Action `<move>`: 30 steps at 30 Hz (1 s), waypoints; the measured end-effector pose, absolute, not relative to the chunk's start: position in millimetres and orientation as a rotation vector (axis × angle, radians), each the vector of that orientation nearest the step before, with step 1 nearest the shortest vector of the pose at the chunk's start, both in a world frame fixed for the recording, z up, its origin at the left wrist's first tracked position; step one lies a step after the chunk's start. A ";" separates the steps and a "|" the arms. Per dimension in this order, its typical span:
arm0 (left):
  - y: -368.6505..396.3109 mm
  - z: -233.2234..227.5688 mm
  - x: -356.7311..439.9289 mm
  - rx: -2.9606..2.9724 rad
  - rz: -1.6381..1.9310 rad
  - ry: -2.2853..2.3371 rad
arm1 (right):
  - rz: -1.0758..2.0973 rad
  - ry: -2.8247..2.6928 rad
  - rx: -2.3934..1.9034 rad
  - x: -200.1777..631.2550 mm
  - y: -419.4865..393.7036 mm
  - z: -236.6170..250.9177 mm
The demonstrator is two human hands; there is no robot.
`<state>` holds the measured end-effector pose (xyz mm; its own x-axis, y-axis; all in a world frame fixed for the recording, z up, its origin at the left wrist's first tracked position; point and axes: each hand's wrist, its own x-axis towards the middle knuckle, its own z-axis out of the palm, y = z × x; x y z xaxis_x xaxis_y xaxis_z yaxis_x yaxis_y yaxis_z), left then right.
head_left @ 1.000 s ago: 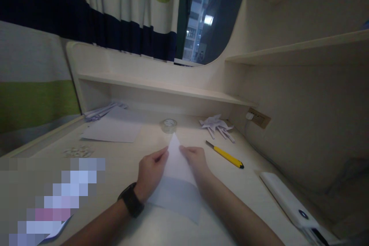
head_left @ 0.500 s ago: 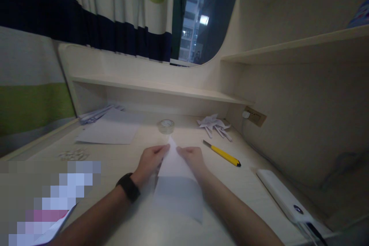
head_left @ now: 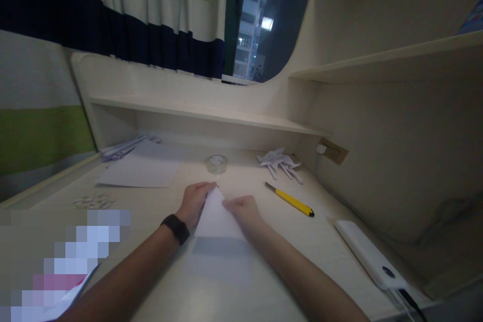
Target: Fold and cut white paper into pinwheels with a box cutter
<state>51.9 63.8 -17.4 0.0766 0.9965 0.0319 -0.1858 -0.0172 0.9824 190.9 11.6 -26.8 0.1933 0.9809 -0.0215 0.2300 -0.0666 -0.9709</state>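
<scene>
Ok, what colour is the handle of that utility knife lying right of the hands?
Yellow, with a dark tip; the utility knife shows clearly in the head view.

A pixelated patch [head_left: 64,261] blots out the near left corner of the worktop [head_left: 332,241], and whatever lies under it cannot be made out. The left hand [head_left: 194,201] covers the left edge of the folded paper [head_left: 217,219]. The white device [head_left: 368,254] at near right runs off the bottom edge. The scraps [head_left: 92,203] at left are too small to tell.
</scene>
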 end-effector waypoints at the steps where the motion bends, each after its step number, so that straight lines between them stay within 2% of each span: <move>1: 64.2 -17.5 50.7 1.129 1.255 1.020 | 0.982 -1.212 -1.500 190.1 11.4 -28.6; 12: 65.2 -24.9 47.5 1.289 1.259 1.159 | 0.987 -1.235 -1.505 191.0 15.0 -37.4; 21: 65.1 -19.1 38.0 1.386 1.174 1.045 | 0.970 -1.291 -1.528 190.9 9.2 -29.1; 30: 69.6 -23.3 37.1 1.459 1.243 1.048 | 0.955 -1.381 -1.550 193.7 10.3 -28.1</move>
<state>37.1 69.6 -23.3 0.1265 0.9702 0.2066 0.0397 -0.2130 0.9762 193.7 10.3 -28.1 0.1064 0.9942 -0.0125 0.3625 -0.0504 -0.9306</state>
